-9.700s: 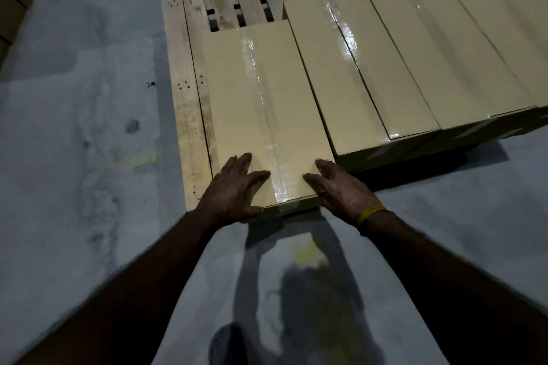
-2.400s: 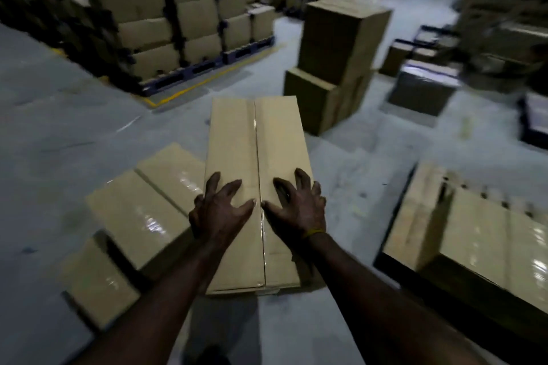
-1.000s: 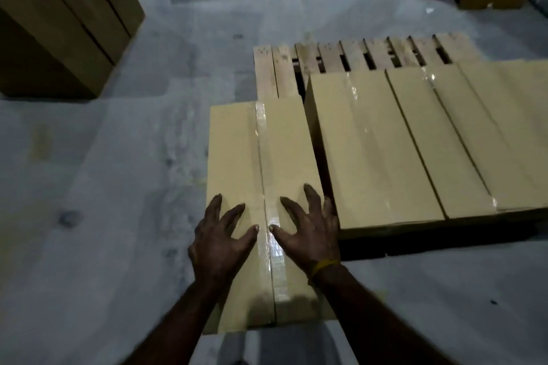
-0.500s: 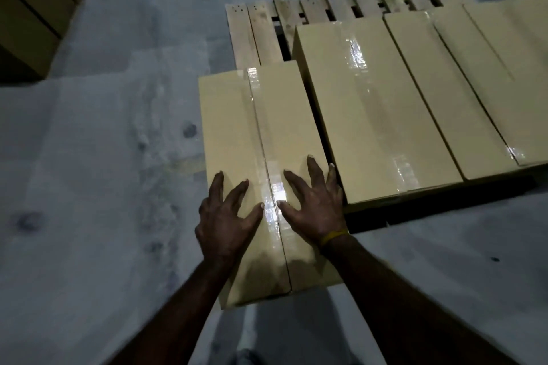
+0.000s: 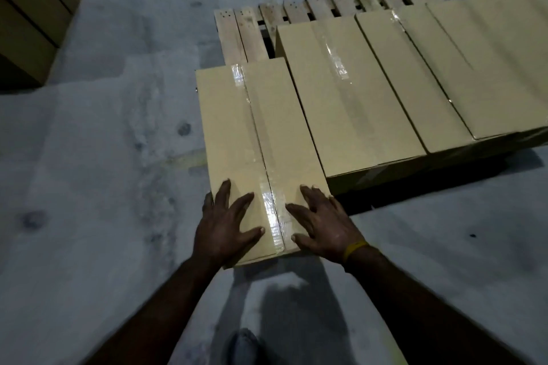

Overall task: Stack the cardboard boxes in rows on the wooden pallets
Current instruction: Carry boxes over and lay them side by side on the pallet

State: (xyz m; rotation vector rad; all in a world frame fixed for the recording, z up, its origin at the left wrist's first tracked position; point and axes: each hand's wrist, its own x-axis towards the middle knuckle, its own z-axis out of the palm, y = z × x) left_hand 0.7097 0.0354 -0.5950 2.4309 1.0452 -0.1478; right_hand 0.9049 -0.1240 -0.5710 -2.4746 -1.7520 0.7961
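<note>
1. Cardboard box [image 5: 261, 154], tan and tape-sealed, lies lengthwise at centre frame, just left of the row of boxes [image 5: 385, 86] on the wooden pallet [image 5: 237, 35].
2. Left hand [image 5: 225, 228] and right hand [image 5: 323, 225] rest flat with fingers spread, gripping nothing (likely steadying or pushing the box).
3. Bare slats show at 12 o'clock; concrete floor [image 5: 103, 157] lies open toward 9.

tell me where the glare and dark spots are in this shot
Head view: dim overall; glare on the tape strip of the carried box between left hand and right hand; fainter sheen on the neighbouring box; forearms and frame corners in deep shadow.
</note>
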